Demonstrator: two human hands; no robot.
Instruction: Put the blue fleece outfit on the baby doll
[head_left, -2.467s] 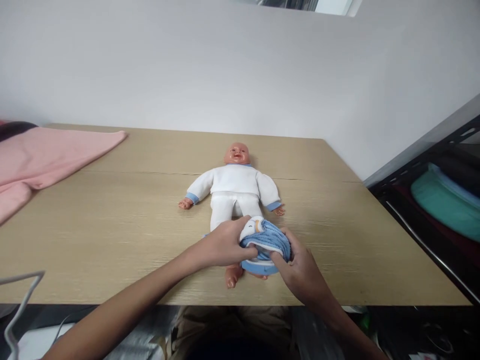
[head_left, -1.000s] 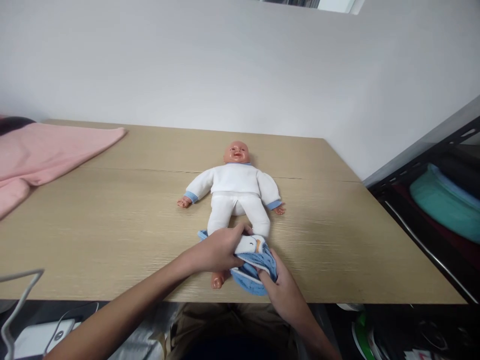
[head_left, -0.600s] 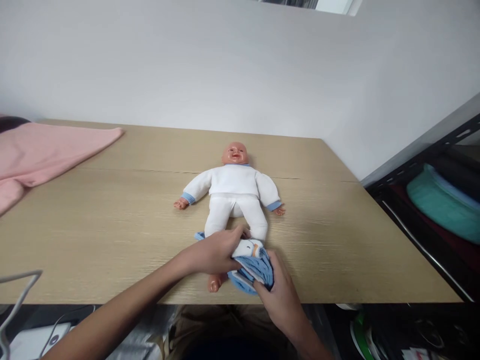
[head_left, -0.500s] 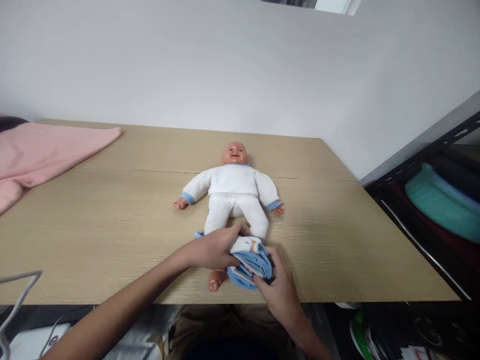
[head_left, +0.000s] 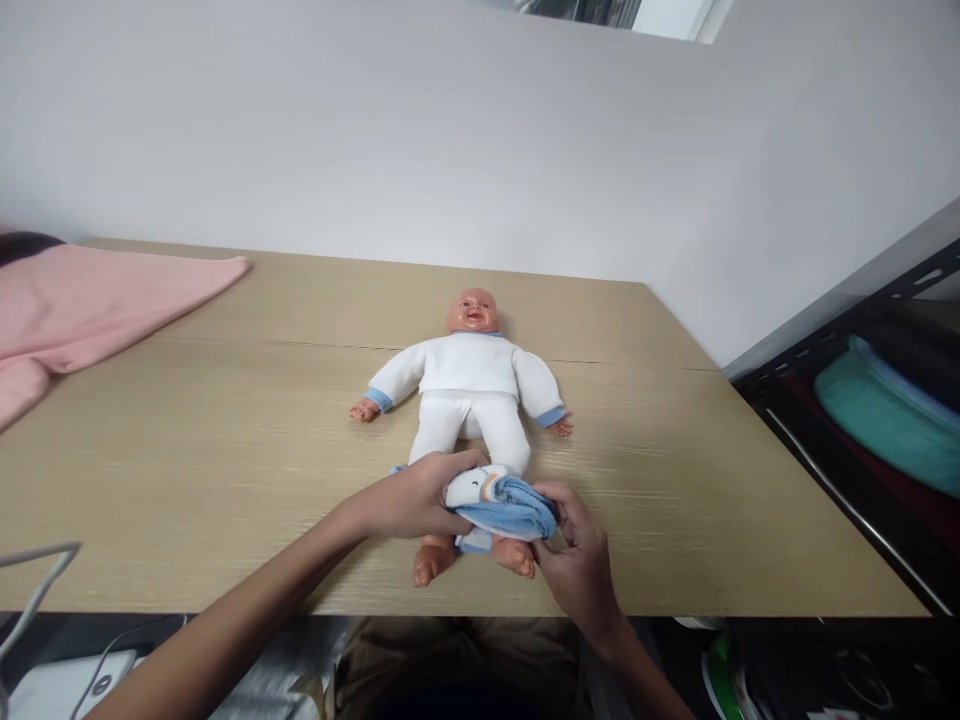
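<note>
A baby doll (head_left: pixel 469 362) in a white top with blue cuffs and white leggings lies on its back, head away from me. Over its lower legs is a bunched blue-and-white baby garment (head_left: pixel 510 515) with an animal face on it; its exact kind I cannot make out. My left hand (head_left: pixel 431 495) grips the garment's left side, across the doll's shin. At the garment's right edge, my right hand (head_left: pixel 574 555) pinches the cloth beside the doll's foot. Both bare feet of the doll show below the cloth.
The doll lies on a light wooden table (head_left: pixel 262 420) against a grey wall. A pink cloth (head_left: pixel 97 300) is at the far left. To the right stands a black metal rack (head_left: pixel 840 490) holding a folded teal cloth (head_left: pixel 885 420). A white cable (head_left: pixel 41 590) bends at the lower left.
The bunched garment has risen slightly toward the doll's knees and turned flatter. The doll's other foot now shows beneath it. My right hand has shifted to the garment's right end.
</note>
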